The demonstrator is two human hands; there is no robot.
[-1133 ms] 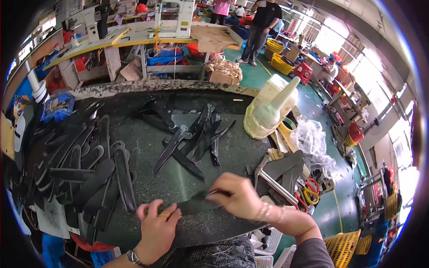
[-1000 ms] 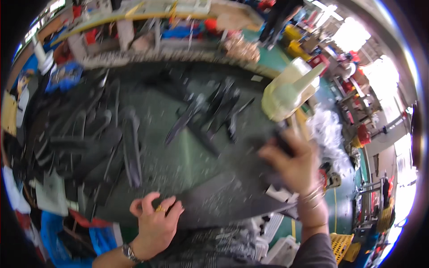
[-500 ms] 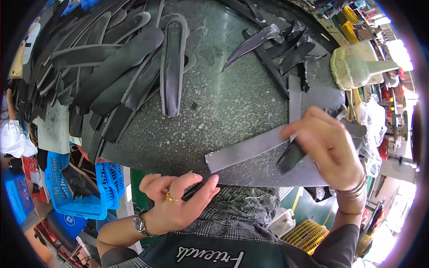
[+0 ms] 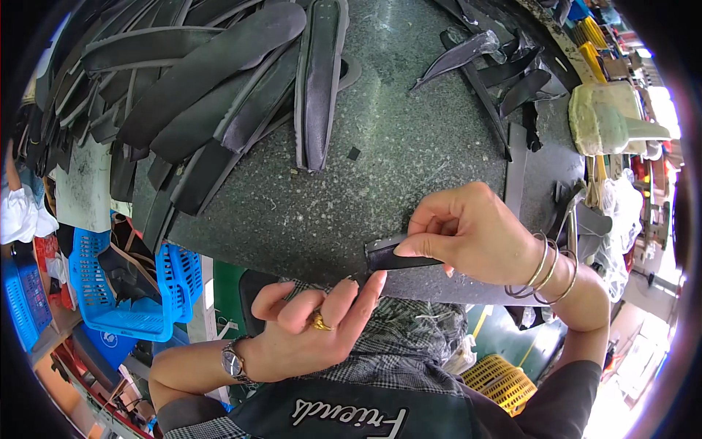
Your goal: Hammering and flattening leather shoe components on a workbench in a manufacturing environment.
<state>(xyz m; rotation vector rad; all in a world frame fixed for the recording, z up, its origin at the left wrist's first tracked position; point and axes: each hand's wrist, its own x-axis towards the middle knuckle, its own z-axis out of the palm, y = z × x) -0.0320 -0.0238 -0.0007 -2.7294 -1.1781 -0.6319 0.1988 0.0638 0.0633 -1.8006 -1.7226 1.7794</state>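
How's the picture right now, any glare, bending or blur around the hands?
Head view: white glare washes out patches along the right edge; a pale sheen lies on the table, whose near edge bows in the fisheye distortion; the corners fall to black; the left hand, right hand and dark strip look fairly sharp.

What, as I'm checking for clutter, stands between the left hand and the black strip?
Nothing visible: the left hand is right at the near edge of the black strip, perhaps touching. The right hand pinches the strip.
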